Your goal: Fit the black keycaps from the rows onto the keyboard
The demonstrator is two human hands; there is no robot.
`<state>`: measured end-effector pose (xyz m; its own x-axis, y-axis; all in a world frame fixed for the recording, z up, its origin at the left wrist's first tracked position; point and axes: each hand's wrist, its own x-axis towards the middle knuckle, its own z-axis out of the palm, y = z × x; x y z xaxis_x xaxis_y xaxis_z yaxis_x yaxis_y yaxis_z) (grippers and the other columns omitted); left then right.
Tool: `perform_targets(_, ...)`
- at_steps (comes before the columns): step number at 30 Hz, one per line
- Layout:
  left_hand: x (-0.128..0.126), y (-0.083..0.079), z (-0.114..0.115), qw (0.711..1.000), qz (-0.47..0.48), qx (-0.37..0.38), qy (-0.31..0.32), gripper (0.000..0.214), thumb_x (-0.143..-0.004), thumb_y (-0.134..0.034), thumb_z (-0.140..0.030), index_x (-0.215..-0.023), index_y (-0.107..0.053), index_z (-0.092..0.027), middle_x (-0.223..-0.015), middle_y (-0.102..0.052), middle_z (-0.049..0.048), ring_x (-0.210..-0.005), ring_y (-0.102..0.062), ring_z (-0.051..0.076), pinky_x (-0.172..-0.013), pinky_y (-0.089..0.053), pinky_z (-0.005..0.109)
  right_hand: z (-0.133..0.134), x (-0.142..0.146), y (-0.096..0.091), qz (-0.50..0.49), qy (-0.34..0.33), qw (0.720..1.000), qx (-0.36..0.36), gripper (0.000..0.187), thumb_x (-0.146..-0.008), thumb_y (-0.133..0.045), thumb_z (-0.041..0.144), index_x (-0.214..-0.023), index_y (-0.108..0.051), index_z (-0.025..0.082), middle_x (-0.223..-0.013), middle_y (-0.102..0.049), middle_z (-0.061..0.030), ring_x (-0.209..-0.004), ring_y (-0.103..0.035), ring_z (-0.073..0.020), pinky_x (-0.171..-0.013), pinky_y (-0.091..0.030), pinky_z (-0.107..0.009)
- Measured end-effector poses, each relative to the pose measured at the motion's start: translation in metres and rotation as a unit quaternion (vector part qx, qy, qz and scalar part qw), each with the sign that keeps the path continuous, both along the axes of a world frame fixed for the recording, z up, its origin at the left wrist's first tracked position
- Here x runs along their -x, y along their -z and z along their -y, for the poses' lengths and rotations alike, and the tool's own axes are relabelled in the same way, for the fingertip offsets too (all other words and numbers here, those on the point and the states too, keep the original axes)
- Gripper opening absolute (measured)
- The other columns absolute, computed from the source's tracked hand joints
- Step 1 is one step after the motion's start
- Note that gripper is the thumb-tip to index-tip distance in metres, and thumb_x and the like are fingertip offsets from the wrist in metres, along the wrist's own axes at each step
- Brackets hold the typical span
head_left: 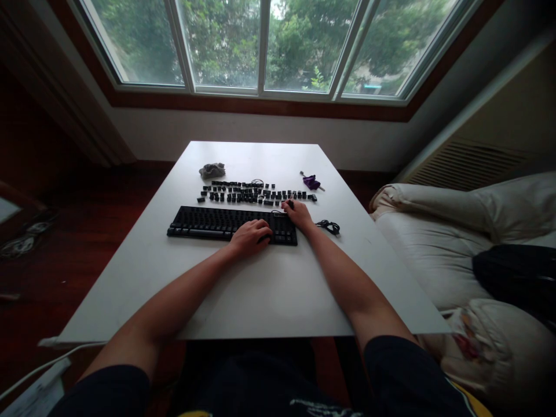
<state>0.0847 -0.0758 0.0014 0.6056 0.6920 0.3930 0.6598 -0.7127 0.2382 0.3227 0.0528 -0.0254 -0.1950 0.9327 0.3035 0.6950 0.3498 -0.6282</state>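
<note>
A black keyboard (204,223) lies across the white table, its main key area looking dark and partly stripped of caps. My left hand (252,236) is on its front edge right of the middle, fingers curled over it and holding it. Over the keyboard's upper right end, my right hand (299,213) pinches a small black keycap (291,204) between thumb and fingers. Loose black keycaps (237,197) lie in several rough rows just behind the keyboard. Part of the number pad is hidden under my hands.
A grey crumpled cloth (212,170) sits at the back left of the table (269,313). A purple cloth with a brush-like tool (311,182) lies at the back right. A coiled black cable (329,226) rests beside my right wrist. A pale sofa (425,249) stands to the right.
</note>
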Motion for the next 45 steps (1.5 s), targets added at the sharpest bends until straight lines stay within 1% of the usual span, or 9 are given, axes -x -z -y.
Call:
perform_targets(10,0.0002,-0.0009,0.0007,1.000,-0.002,0.001,-0.002,0.019,-0.091,-0.058,-0.028,-0.107,-0.067,-0.024,-0.115,-0.063,0.0062,-0.104,-0.060,0.022,-0.094,-0.048,0.038,0.0005,-0.0004,0.0012,0.002,-0.003,1.000,-0.013,0.029,-0.095,-0.052,0.041,-0.089,-0.071,0.020,-0.088,-0.074,-0.0059,-0.083,-0.067,-0.0206,-0.076,-0.046,-0.029)
perform_targets(23,-0.0001,-0.0017,0.0012,1.000,0.002,0.006,-0.002,0.019,-0.091,-0.058,-0.027,-0.107,-0.068,-0.025,-0.115,-0.062,0.0064,-0.103,-0.059,0.022,-0.092,-0.048,0.038,0.0037,0.0008,-0.0028,0.008,0.003,1.000,-0.005,0.029,-0.095,-0.052,0.040,-0.090,-0.072,0.020,-0.090,-0.074,-0.0063,-0.085,-0.066,-0.0209,-0.078,-0.046,-0.029)
perform_targets(31,0.0002,-0.0018,0.0007,1.000,0.003,0.010,0.002,0.019,-0.092,-0.057,-0.029,-0.108,-0.067,-0.024,-0.115,-0.063,0.0067,-0.103,-0.059,0.022,-0.092,-0.047,0.038,0.0014,0.0005,-0.0010,0.004,-0.008,1.000,-0.014,0.028,-0.095,-0.052,0.038,-0.090,-0.073,0.020,-0.088,-0.074,-0.0063,-0.084,-0.066,-0.0213,-0.077,-0.046,-0.030)
perform_targets(45,-0.0001,-0.0008,0.0007,1.000,0.006,0.006,-0.002,0.019,-0.090,-0.058,-0.027,-0.107,-0.068,-0.025,-0.114,-0.063,0.0064,-0.103,-0.060,0.022,-0.092,-0.048,0.038,0.0019,0.0002,-0.0010,0.007,-0.001,1.000,-0.003,0.027,-0.095,-0.053,0.039,-0.092,-0.072,0.020,-0.089,-0.074,-0.0061,-0.084,-0.066,-0.0210,-0.078,-0.047,-0.029)
